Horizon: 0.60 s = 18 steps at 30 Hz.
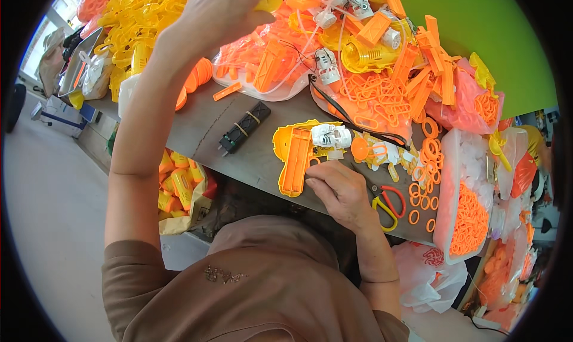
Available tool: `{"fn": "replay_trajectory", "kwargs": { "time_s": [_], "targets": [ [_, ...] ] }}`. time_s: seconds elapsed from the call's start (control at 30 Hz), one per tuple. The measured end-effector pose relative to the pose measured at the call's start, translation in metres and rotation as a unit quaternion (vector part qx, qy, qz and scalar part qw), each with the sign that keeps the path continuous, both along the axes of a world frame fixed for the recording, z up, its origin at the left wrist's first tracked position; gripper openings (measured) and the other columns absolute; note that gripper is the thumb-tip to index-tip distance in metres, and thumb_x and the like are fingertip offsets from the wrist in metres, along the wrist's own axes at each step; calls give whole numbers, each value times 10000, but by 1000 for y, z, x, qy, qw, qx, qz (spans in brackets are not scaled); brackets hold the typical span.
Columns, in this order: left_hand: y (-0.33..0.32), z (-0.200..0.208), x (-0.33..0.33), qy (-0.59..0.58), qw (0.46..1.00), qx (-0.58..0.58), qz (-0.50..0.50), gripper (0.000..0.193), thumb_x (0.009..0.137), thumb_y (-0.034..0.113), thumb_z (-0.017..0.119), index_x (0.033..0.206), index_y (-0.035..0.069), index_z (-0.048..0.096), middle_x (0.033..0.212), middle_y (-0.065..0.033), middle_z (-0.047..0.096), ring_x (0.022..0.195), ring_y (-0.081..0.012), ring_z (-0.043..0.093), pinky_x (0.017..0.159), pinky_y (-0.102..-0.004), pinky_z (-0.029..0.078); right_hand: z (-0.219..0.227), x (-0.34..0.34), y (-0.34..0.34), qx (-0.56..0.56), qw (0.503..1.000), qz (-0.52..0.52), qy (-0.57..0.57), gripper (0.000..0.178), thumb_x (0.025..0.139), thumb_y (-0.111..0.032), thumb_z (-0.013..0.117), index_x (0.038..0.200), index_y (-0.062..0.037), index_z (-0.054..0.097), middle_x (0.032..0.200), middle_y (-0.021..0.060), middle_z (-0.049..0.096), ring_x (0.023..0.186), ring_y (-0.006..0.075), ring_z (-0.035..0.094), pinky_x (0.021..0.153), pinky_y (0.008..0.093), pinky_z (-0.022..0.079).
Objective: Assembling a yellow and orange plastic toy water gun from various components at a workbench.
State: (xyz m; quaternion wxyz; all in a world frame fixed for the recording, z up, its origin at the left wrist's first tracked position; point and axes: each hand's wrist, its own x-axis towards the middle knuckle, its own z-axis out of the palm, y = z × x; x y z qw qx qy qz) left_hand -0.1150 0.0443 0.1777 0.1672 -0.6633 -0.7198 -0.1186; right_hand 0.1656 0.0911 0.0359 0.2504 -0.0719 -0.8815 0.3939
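Observation:
A yellow toy gun shell half (290,192) lies on the table in front of me. An orange battery-box-like part (296,163) sits in its grip, and a white motor unit (332,136) in its body. Beside the grip is my right hand (343,192), thumb and fingers pinched together; whatever is between the fingertips is hidden. My left hand (224,13) is raised at the far side, over the piles, with a yellow plastic piece (270,4) between thumb and fingers. To the left of the shell lies a black tool or battery pack (245,128) wrapped with bands.
Yellow shells (143,19) pile up at far left, orange parts (271,64) beyond the shell. Scissors (389,206) and orange rings (425,186) lie right of my right hand. A white bin (444,222) stands at the right edge; a bag of yellow-orange parts (182,183) below left.

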Motion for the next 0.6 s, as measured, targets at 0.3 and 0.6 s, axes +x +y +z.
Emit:
{"fn": "replay_trajectory", "kwargs": {
  "time_s": [0.3,0.6],
  "targets": [
    [-76,-57,36,-702,681,188,-89,507,854,148,621,1329,32,485,789,-40,599,537,-48,464,453,-186,364,-3,19,5,-228,961,-111,105,526,851,-71,603,1343,16,438,1254,120,532,1067,179,543,876,296,440],
    [-114,-152,120,-578,809,88,-57,707,738,220,804,1309,-10,456,1116,-135,564,1060,-249,586,833,-346,507,-24,39,-27,-439,890,-112,43,403,934,-142,575,1241,93,462,1110,128,614,989,165,599,880,296,476]
  ]
}}
